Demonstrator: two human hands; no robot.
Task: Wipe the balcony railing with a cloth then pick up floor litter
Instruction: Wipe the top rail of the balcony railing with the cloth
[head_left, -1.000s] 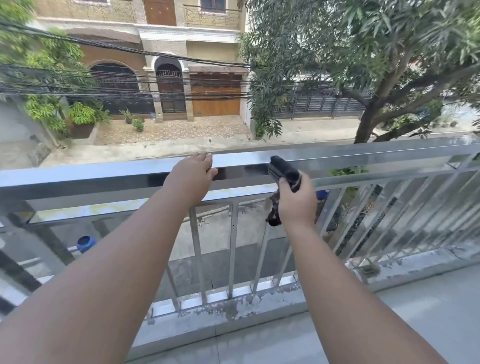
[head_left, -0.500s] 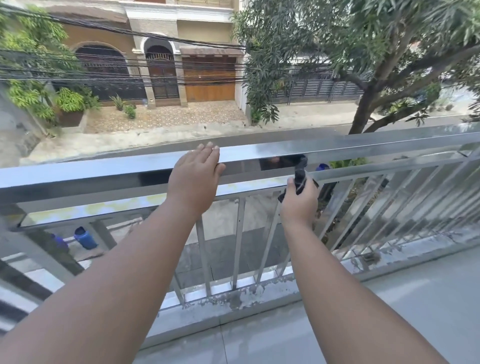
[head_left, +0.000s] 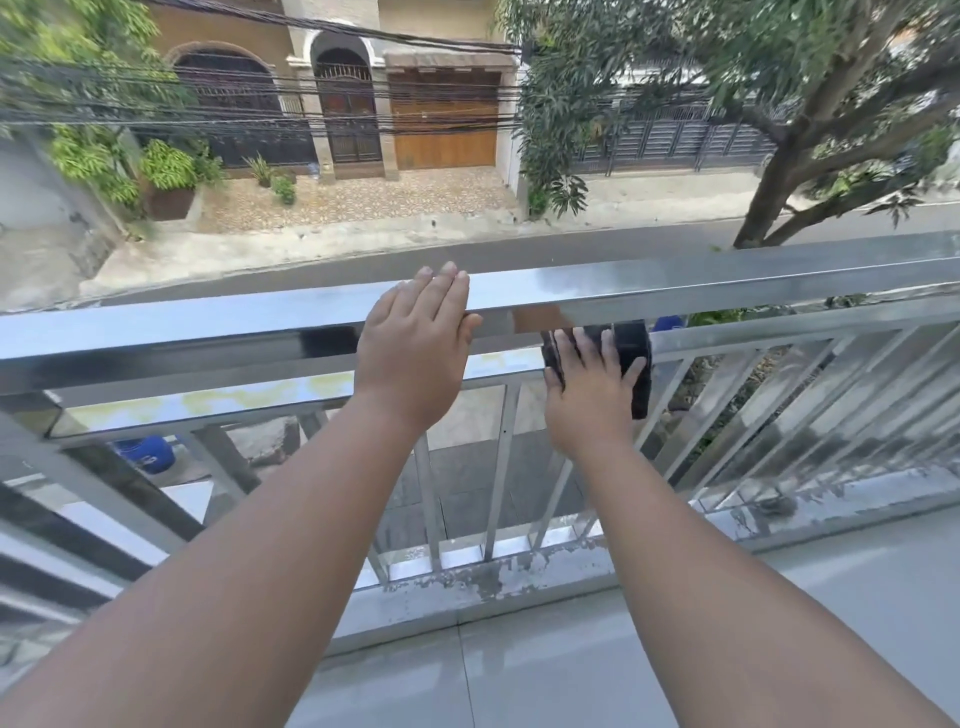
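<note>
A shiny steel balcony railing (head_left: 727, 283) runs across the view, with a lower rail and upright bars beneath it. My left hand (head_left: 415, 353) lies flat on the top rail, fingers together over its edge, holding nothing. My right hand (head_left: 589, 392) presses a black cloth (head_left: 634, 358) against the lower rail just under the top rail, fingers spread over it. A strip of the cloth hangs down on the right of the hand. No litter shows on the visible floor.
The grey tiled balcony floor (head_left: 571, 670) lies below the railing, with a stained curb (head_left: 483, 577) at the bars' foot. Beyond are a street, a house with a wooden garage door (head_left: 444, 119), cables, and a tree (head_left: 769, 171) on the right.
My right hand went from gripping the bunched cloth at the top rail to pressing it flat, fingers spread, on the lower rail. The view tilted down. My left hand stayed on the top rail.
</note>
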